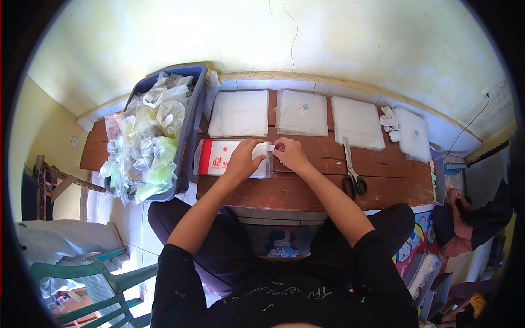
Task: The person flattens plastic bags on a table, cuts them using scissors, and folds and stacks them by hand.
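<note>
A flat clear plastic packet (210,158) with a red band and red print on white lies on the brown wooden table. My left hand (247,157) rests on its right half, fingers stretched and pressing it down. At the packet's right edge my right hand (291,154) is closed in a pinch on a small white strip (270,147); whether the strip is joined to the packet cannot be made out. Black-handled scissors (351,169) lie to the right of my right hand, blades pointing away from me.
Stacks of clear plastic bags (239,113) line the back of the table (262,194), with white rolls (389,121) toward the right. A blue-grey tub (203,82) full of crumpled plastic stands left. A green chair (93,273) is lower left. Other people's arms (456,205) show at right.
</note>
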Demonstrator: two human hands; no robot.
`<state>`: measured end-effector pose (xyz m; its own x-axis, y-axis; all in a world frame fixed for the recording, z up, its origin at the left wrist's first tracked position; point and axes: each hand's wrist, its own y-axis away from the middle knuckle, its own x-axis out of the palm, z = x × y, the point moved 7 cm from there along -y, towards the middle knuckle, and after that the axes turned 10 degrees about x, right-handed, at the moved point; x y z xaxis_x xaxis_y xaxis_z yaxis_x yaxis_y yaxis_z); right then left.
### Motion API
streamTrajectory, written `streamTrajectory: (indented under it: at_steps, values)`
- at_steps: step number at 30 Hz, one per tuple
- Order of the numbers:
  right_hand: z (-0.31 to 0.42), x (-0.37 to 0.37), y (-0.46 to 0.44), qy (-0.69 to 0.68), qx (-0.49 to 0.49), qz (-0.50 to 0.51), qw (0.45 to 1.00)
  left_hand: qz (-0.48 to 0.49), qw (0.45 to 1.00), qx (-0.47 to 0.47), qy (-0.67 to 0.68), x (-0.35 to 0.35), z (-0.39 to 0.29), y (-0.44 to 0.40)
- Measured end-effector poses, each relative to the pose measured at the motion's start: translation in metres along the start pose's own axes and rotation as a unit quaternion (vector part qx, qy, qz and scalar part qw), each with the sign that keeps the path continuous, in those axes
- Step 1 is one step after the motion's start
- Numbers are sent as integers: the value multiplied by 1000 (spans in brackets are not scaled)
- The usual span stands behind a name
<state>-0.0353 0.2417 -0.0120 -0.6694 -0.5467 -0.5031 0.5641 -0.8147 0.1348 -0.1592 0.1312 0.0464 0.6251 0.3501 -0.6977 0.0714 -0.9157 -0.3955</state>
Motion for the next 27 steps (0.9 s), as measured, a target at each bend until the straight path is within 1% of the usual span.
streamTrajectory:
  at_steps: [1, 3, 4, 6, 9, 13, 19, 22, 24, 25, 27]
  values:
    - [1, 2, -1, 0, -1, -1, 1000, 0, 1000, 1, 0, 0, 0, 0]
    - [1, 0, -3, 2, 5, -45, 999, 24, 999, -15, 24, 6, 1, 1]
    - [2, 1, -6, 2, 4, -45, 999, 24, 999, -15, 23, 7, 2, 1]
    - [-3, 6, -9, 26, 32, -21, 999, 22, 1000, 7, 8, 11, 0, 1]
    - [-6, 9, -12, 34, 31, -35, 998, 21, 1000, 14, -6, 12, -3, 1]
    - [-11, 10, -16, 27, 51, -29, 998, 37, 999, -1, -10, 19, 2, 2]
    - [-10, 10, -14, 71, 63, -19, 995, 49, 999, -4, -21, 25, 3, 1]
    - [-11, 10, -15, 61, 55, -13, 996, 55, 998, -14, -20, 26, 4, 2]
    - [-14, 10, -12, 5, 76, 11, 997, 31, 999, 6, -25, 24, 1, 2]
    - [-9, 6, -8, 5, 76, 11, 997, 31, 999, 7, -25, 24, 0, 1]
    - [8, -4, 2, -33, 72, 18, 997, -11, 1000, 18, 6, 18, -4, -2]
